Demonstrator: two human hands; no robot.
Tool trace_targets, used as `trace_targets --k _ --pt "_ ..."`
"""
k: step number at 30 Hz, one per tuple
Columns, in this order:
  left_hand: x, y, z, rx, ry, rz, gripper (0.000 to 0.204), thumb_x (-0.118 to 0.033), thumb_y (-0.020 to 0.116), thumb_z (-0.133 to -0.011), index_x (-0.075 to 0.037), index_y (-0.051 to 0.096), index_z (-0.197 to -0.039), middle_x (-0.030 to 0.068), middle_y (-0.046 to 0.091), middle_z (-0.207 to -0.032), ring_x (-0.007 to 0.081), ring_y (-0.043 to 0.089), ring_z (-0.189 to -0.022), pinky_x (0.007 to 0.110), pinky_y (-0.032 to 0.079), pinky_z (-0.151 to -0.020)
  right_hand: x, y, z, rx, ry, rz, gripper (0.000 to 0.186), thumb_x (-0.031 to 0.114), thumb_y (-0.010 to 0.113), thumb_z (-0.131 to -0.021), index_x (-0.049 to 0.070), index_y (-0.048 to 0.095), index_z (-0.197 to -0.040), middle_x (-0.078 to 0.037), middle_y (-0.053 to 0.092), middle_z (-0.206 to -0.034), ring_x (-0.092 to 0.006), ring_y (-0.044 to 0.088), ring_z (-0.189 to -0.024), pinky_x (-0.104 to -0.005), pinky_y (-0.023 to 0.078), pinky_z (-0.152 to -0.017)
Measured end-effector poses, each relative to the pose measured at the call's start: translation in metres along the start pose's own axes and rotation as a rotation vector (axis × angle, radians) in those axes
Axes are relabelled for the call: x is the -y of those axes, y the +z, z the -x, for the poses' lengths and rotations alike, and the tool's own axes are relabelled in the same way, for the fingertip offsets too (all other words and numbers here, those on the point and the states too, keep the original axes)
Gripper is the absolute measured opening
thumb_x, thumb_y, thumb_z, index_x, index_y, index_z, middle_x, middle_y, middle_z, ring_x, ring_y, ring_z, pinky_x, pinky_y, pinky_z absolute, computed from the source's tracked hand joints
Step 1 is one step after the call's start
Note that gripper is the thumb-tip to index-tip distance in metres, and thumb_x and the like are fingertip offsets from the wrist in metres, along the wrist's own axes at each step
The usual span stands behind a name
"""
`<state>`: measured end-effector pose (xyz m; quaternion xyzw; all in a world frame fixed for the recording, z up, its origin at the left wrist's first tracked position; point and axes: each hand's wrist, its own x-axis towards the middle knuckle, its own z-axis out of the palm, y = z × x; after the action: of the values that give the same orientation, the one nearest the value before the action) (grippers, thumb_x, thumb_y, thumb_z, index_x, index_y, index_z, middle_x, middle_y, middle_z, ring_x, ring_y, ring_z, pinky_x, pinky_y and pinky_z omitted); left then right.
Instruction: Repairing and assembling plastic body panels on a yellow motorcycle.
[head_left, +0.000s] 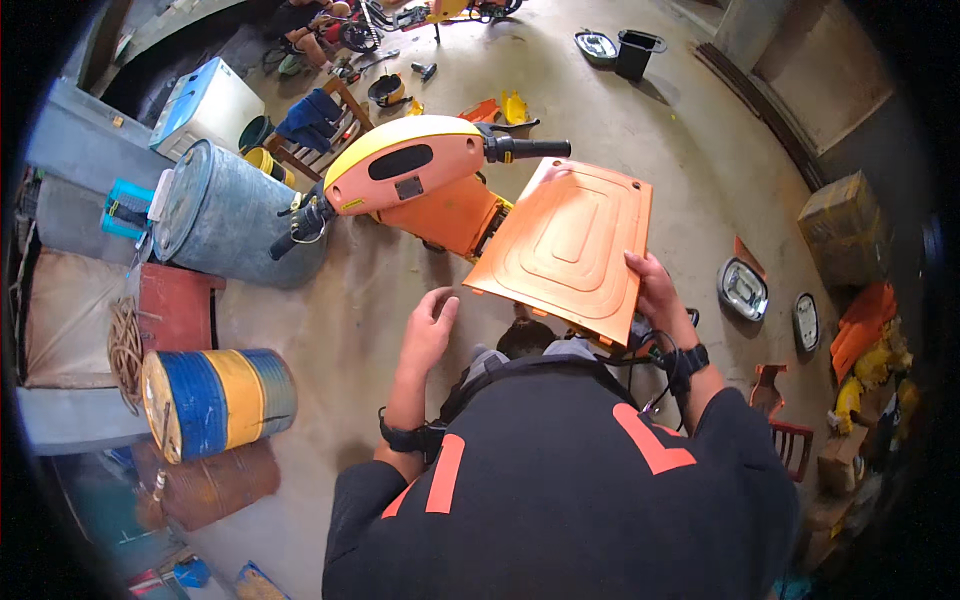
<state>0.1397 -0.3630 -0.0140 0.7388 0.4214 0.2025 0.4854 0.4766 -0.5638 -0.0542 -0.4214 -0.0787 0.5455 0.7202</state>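
An orange plastic panel (580, 250) with raised concentric ridges lies tilted in front of me, beside the front of an electric scooter (415, 175) with an orange and yellow cover. My right hand (660, 290) grips the panel's right edge, fingertips resting on its top face. Just off the near left corner, my left hand (432, 322) is raised with fingers loosely extended and holds nothing. The scooter's black handlebar grips (528, 149) stick out on both sides of its head. What lies under the panel is mostly hidden; some dark cables show below its near edge.
Left stand a big blue-grey drum (245, 220) and a blue and yellow barrel (225, 403). Lamp-like units (743, 290) and a taped carton (845, 228) are on the right. Beyond are a wooden chair (330, 125), a black bin (636, 55) and another person (305, 30) near a motorbike.
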Motion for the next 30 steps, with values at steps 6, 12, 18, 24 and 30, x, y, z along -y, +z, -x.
trace_targets --k 6,12,18,24,30 --pt "-0.01 0.052 -0.025 0.537 -0.383 0.713 0.059 -0.042 0.052 -0.099 0.002 0.041 -0.136 0.018 0.056 -0.132 0.0288 0.058 -0.117 0.041 0.048 -0.096 0.0 0.002 0.037 -0.139 -0.214 -0.048 0.048 0.016 0.061 -0.092 -0.006 0.043 -0.131 -0.018 0.06 -0.12 -0.0296 0.065 -0.103 -0.0434 0.055 -0.089" --pt "-0.026 0.111 -0.028 0.541 -0.399 1.114 0.058 -0.022 0.056 -0.098 -0.011 0.023 -0.145 0.0099 0.045 -0.141 0.0265 0.052 -0.125 0.044 0.046 -0.1 -0.006 0.053 0.074 -0.186 -0.313 0.179 0.042 0.012 0.06 -0.093 -0.002 0.047 -0.13 -0.009 0.06 -0.12 -0.0203 0.06 -0.107 -0.0352 0.05 -0.094" --pt "-0.01 0.105 -0.029 0.581 -0.38 1.411 0.05 -0.004 0.051 -0.097 -0.017 0.031 -0.142 0.0063 0.045 -0.142 0.0267 0.049 -0.127 0.047 0.045 -0.103 -0.051 0.055 0.093 -0.172 -0.36 0.463 0.059 0.008 0.071 -0.085 0.005 0.04 -0.136 -0.007 0.055 -0.129 -0.0213 0.052 -0.121 -0.038 0.045 -0.102" --pt "0.025 0.061 -0.024 0.673 -0.429 1.442 0.055 -0.001 0.051 -0.095 -0.019 0.033 -0.144 0.005 0.047 -0.142 0.0258 0.05 -0.127 0.044 0.044 -0.104 -0.041 0.076 0.147 0.035 -0.175 0.495 0.064 0.007 0.072 -0.084 0.0 0.04 -0.14 -0.008 0.056 -0.132 -0.0186 0.052 -0.122 -0.0368 0.044 -0.102" --pt "0.067 0.008 -0.034 0.638 -0.281 1.329 0.064 0.004 0.054 -0.09 -0.012 0.032 -0.147 0.0076 0.043 -0.144 0.0251 0.047 -0.13 0.04 0.041 -0.107 -0.035 0.138 0.181 -0.122 -0.332 0.06 0.076 0.056 0.044 -0.097 0.002 0.031 -0.148 -0.012 0.045 -0.145 -0.0237 0.048 -0.13 -0.0377 0.037 -0.109"
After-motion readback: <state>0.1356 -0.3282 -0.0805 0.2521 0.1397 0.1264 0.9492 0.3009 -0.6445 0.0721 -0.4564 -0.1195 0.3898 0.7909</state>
